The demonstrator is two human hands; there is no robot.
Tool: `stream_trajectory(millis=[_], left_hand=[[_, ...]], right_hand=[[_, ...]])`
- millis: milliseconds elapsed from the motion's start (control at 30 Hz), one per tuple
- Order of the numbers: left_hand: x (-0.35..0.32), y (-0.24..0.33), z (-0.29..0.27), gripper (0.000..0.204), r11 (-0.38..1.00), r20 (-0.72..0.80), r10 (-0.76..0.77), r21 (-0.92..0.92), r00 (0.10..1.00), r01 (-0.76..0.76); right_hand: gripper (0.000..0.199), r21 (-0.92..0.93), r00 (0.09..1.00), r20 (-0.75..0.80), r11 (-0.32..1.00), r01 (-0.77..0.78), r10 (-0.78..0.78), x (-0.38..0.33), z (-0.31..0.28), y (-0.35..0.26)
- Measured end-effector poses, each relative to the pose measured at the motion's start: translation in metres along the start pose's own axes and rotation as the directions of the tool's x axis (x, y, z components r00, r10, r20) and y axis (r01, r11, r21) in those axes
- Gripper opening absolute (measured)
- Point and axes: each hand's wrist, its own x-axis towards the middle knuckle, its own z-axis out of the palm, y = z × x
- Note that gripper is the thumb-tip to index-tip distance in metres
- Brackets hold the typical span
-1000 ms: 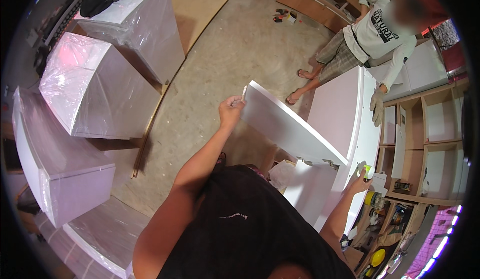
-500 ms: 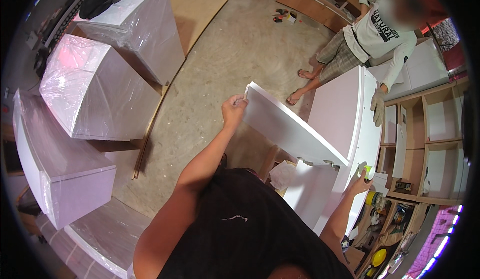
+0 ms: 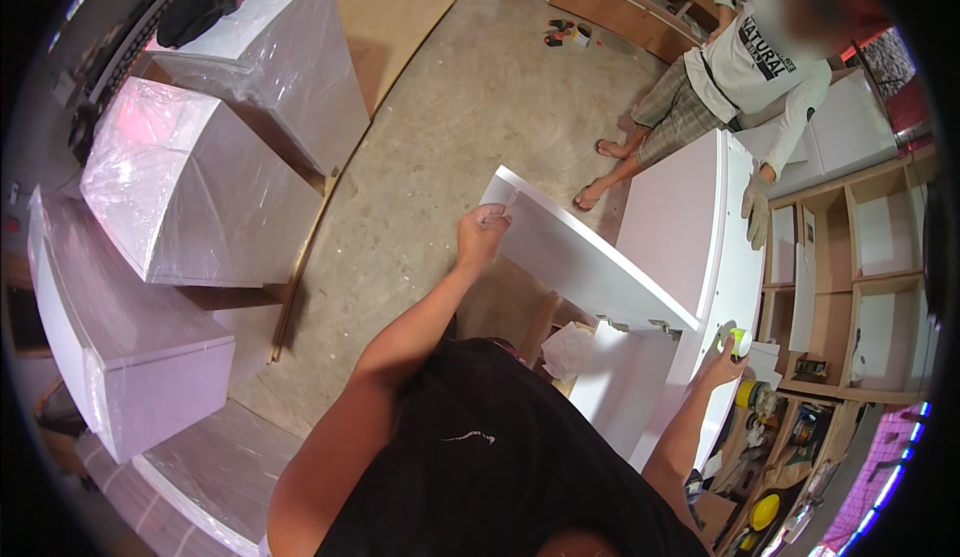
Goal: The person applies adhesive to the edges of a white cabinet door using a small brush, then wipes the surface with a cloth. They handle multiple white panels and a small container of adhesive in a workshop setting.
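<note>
A white cabinet lies before me, its hinged white door swung up and out to the left. My left hand is closed in a pinch against the door's inner face near its free end. A thin pale strip seems to stick out from its fingers, too small to name. Two metal hinges join the door to the cabinet. On the cabinet's right-hand top panel, my right hand is closed around a small lime-green and white roll.
Across the cabinet stands a person, a gloved hand resting on its panel. Plastic-wrapped white cabinets line the left. Open wooden shelving fills the right, with tools below. Small tools lie on the far floor.
My left hand has moved from the door's free corner down and slightly right, onto its inner face. My right hand and the other person stay nearly still.
</note>
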Motion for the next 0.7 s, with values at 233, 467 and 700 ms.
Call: stream_trajectory(millis=[233,467,700], left_hand=[[0.011,0.019,-0.008,0.025,0.995,-0.047,-0.083,-0.057,0.995,0.08],[-0.008,0.009,0.004,0.021,0.996,0.06,-0.028,-0.083,0.998,0.033],[0.009,0.008,0.0,0.018,0.984,0.004,-0.136,-0.114,0.991,0.136]], right_hand=[[0.059,0.069,1.0,0.011,0.997,-0.017,0.017,-0.005,-0.001,-0.005],[0.058,0.035,1.0,-0.028,0.999,-0.007,0.008,0.004,0.0,0.014],[0.059,0.109,0.999,0.002,0.993,-0.037,0.037,-0.001,0.002,0.001]])
